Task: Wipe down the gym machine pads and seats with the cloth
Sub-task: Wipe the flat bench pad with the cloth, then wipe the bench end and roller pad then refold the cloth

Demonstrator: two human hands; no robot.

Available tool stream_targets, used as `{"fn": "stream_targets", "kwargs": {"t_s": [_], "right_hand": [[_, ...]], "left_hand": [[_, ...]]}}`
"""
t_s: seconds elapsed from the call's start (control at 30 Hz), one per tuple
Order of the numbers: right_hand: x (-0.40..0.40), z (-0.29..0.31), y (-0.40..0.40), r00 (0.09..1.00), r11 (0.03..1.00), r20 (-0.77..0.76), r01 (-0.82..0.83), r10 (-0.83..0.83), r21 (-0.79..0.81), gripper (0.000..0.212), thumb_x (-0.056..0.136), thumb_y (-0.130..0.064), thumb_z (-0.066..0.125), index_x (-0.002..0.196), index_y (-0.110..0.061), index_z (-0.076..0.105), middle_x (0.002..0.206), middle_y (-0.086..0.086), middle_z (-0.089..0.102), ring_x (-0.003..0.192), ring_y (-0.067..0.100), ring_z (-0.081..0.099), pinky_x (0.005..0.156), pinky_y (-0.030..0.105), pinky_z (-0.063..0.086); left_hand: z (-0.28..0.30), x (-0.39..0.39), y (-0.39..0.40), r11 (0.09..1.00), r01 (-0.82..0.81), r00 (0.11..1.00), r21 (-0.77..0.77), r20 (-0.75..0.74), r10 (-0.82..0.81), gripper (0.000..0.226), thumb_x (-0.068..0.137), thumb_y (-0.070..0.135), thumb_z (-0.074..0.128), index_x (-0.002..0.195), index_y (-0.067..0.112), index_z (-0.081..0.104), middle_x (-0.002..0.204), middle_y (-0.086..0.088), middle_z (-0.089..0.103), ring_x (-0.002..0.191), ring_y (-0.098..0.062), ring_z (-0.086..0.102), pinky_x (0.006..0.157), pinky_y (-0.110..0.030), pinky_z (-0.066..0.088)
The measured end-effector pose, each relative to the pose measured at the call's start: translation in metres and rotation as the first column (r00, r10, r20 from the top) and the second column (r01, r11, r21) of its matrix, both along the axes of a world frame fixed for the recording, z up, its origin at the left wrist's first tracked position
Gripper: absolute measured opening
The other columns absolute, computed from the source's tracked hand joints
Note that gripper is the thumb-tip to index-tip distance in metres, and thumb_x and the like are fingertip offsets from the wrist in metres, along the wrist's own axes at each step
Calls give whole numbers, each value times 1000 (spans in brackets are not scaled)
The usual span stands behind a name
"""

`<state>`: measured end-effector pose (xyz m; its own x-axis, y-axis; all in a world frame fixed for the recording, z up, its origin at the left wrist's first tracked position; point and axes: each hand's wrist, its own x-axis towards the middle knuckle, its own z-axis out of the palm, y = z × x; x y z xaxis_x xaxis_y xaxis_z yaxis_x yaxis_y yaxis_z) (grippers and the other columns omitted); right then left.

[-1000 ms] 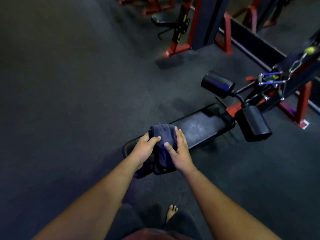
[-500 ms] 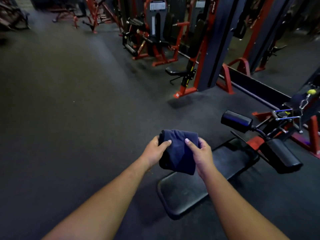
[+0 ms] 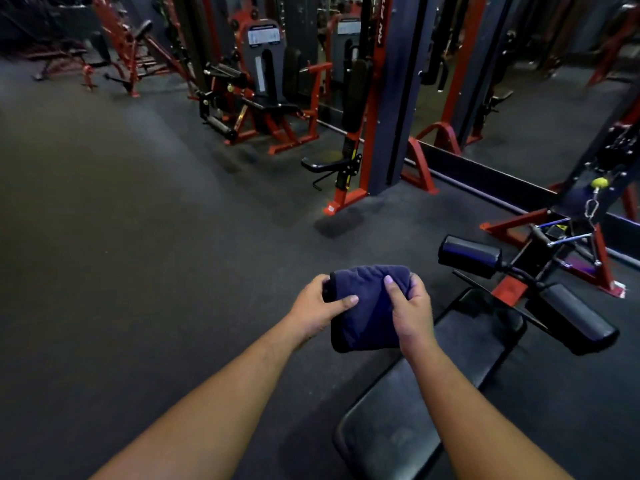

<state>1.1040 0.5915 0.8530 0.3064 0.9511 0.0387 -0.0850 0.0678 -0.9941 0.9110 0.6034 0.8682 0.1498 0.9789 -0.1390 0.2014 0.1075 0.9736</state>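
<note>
A: Both hands up front, cloth [image 3: 363, 306] between them. It's dark blue, folded into a thick pad, held in the air above the near end of the bench.

B: Grip?

A: Left hand [image 3: 315, 313] on the cloth's left edge, thumb across the front, fingers tucked behind. Right hand [image 3: 410, 313] clamps the right edge, thumb on top, fingers curled round the back. Both gripping the cloth.

B: And the bench pad [image 3: 429, 393]?

A: Black, long, flat, runs from bottom centre up toward the right. Cloth isn't touching it. Right forearm crosses over it.

B: Rollers?

A: Two black foam rollers at the far end: upper roller [image 3: 469, 254] lying crosswise, lower roller [image 3: 578, 322] angled down-right. Both well clear of the hands.

B: Bkgd?

A: Dark rubber floor [image 3: 138, 237], red-and-black machines [image 3: 270, 91] along the back, a small black seat [image 3: 322, 164] on a red upright [image 3: 367, 98], centre.
</note>
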Motion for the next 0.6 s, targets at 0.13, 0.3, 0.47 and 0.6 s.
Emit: {"fn": "stream_targets", "kwargs": {"t_s": [0.13, 0.3, 0.47, 0.6], "right_hand": [[-6, -6, 45, 995, 997, 71, 67, -66, -23, 11, 99, -25, 67, 99, -14, 64, 95, 1, 74, 86, 11, 65, 84, 39, 53], [-15, -8, 107, 965, 982, 216, 170, -150, -78, 13, 103, -27, 59, 94, -21, 54, 91, -8, 65, 76, -11, 57, 71, 10, 42], [-15, -30, 176, 920, 948, 290, 303, -265, -96, 9, 102, -31, 62, 98, -23, 58, 93, -8, 67, 83, -5, 61, 71, 9, 43], [-14, -47, 220, 856, 866, 306, 476, -416, -154, 13, 100, -35, 63, 100, -23, 58, 96, -8, 68, 90, 4, 63, 72, 19, 44]], "left_hand": [[-3, -16, 55, 999, 21, 991, 39, -134, -16, 35, 87, 44, 77, 112, 21, 68, 108, 4, 76, 100, -15, 72, 90, -44, 59], [-4, -14, 136, 995, 91, 995, -36, -43, -92, 28, 93, 28, 74, 113, 11, 62, 112, -2, 73, 107, -17, 70, 89, -30, 57], [-28, -1, 225, 965, 257, 966, -46, 28, -255, 35, 90, 28, 78, 120, 17, 64, 116, 2, 75, 108, -13, 71, 90, -33, 59], [-45, 8, 301, 917, 399, 915, -26, -48, -400, 28, 91, 31, 77, 115, 18, 70, 108, 3, 77, 103, -14, 73, 86, -37, 60]]}}
